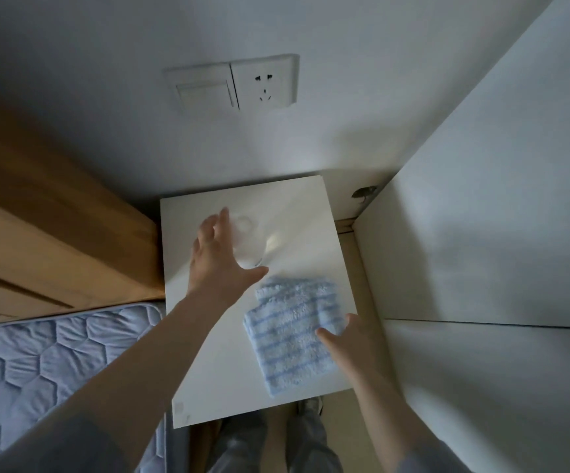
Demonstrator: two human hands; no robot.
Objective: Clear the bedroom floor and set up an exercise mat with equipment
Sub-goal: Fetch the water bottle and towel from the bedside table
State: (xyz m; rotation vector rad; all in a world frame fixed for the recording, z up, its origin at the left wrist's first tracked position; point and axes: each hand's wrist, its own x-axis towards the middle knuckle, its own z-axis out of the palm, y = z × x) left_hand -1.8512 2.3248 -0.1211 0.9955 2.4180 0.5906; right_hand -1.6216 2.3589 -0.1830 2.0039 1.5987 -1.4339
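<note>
Blue-striped fluffy folded towel sits on the white bedside table top, right side. Our right hand has its thumb on the towel edge; can't tell if it pinches. Our left hand is spread, ungripping, beside the clear drinking glass. Towel looks soft and light: pinch the fold. Glass likely slick and fragile: wrap mid-body.

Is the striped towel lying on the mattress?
No, the blue striped towel lies on the white bedside table, with the right hand at its edge.
</note>
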